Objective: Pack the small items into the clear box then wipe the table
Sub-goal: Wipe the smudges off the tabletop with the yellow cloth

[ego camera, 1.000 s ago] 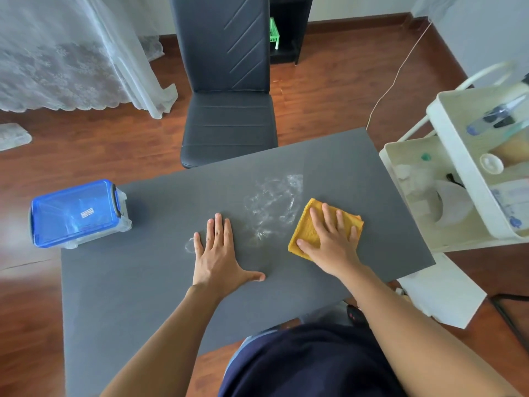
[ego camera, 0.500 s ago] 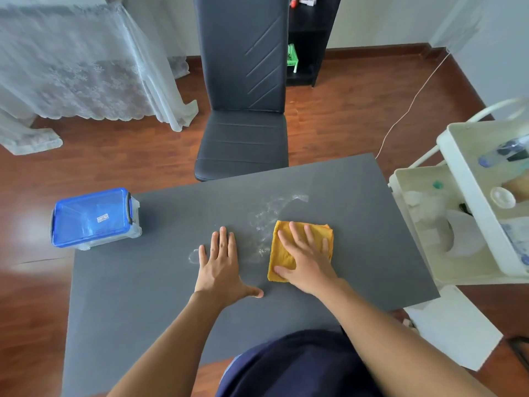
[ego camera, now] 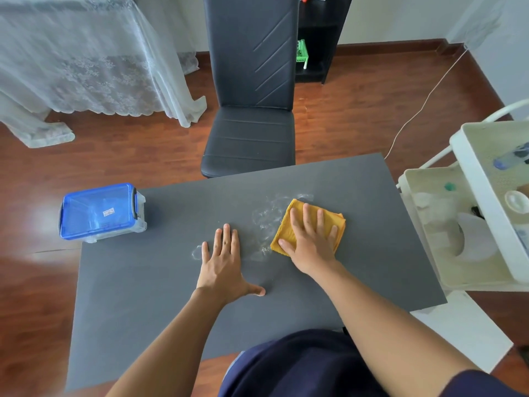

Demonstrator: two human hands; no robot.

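Observation:
A folded yellow cloth (ego camera: pixel 292 216) lies on the grey table (ego camera: pixel 143 296), right of centre. My right hand (ego camera: pixel 310 242) presses flat on the cloth with fingers spread. Wet streaks (ego camera: pixel 267 213) shine on the tabletop just left of the cloth. My left hand (ego camera: pixel 224 262) rests flat on the table, palm down, fingers apart, holding nothing. The clear box with a blue lid (ego camera: pixel 101 213) stands closed at the table's far left corner, overhanging the edge a little.
A black chair (ego camera: pixel 249 138) stands against the table's far edge. A white tiered cart (ego camera: pixel 469 224) with assorted items stands close to the table's right side. A white panel (ego camera: pixel 461 328) lies on the floor at the right. Lace curtains hang far left.
My right hand slid the cloth left across the wet patch, then back to the right and slightly away from me. My left hand stayed planted. The camera view tilted upward.

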